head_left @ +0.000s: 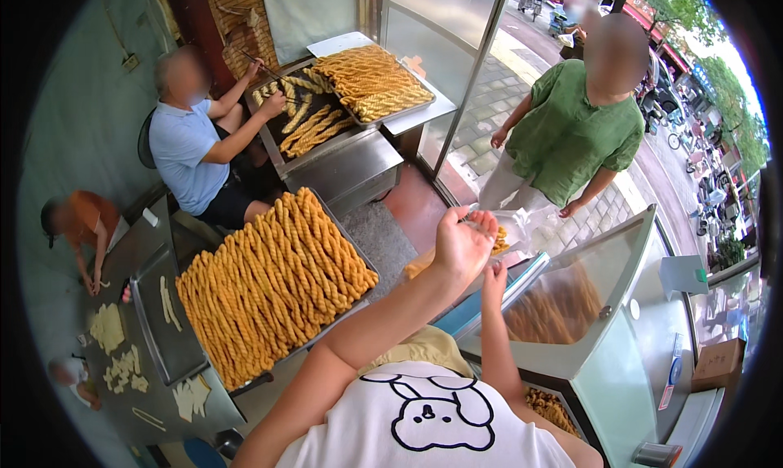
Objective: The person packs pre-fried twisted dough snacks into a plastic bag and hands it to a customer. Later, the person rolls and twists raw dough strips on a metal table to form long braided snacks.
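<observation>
In front of me a clear plastic bag (520,223) with golden fried dough twists (501,239) in it hangs over the counter edge. My left hand (465,243) is raised palm toward me, its fingers curled at the bag's upper part; the hand covers much of the bag. Just below, my right hand (494,275) is closed at the bag's lower side, its fingertips partly hidden. Beside my right arm stands a glass display case (587,305) with more twists inside. A large tray (359,252) heaped with twists lies left of my left forearm.
A person in green (571,133) stands across the counter. At the left, a seated person in light blue (192,141) works with chopsticks over a fryer (342,170); a full tray (420,101) stands beside it. Dough pieces (106,329) lie on a steel table (155,419), near another person (90,223).
</observation>
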Demonstrator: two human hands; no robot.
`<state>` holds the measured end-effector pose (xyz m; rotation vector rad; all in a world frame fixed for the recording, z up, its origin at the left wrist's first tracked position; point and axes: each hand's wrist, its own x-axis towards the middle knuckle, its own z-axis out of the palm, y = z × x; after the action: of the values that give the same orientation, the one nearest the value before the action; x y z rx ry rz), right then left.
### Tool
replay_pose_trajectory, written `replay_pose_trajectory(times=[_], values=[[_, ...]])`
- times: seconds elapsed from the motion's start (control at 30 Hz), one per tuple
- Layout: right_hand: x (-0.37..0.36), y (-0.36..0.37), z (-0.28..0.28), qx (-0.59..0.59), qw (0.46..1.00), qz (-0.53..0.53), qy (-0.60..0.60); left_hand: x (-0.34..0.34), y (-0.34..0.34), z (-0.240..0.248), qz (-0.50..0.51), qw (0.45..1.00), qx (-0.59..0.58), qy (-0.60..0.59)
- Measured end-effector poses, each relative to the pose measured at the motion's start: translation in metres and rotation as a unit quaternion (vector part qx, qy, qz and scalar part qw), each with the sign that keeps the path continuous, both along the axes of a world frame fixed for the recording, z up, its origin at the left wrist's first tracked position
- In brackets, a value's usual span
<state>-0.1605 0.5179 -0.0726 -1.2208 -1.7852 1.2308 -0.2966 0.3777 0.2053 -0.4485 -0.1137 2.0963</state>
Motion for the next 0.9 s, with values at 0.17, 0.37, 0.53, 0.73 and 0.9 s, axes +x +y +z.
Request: replay_pose_trajectory(times=[0.17, 0.37, 0.53, 0.73, 0.9], values=[[-0.023, 0.056, -0.008, -0.003, 0.997, -0.048, 0.064, -0.044, 0.023, 0.012, -0.031, 0.999, 0.038, 0.003], [-0.078, 0.070, 0.021, -0.009, 0.998, -0.066, 0.020, -0.110, 0.054, -0.023, 0.024, 0.999, 0.011, -0.019], [-0.151, 0.100, 0.018, 0.013, 0.999, -0.036, -0.006, -0.145, 0.070, -0.074, 0.038, 0.999, -0.029, 0.008], [-0.250, 0.161, 0.000, 0.058, 0.995, 0.037, -0.069, -0.199, 0.079, -0.117, 0.063, 0.990, -0.116, 0.049], [-0.320, 0.195, 0.002, 0.084, 0.985, 0.116, -0.100, -0.238, 0.078, -0.146, 0.072, 0.963, -0.242, 0.098]])
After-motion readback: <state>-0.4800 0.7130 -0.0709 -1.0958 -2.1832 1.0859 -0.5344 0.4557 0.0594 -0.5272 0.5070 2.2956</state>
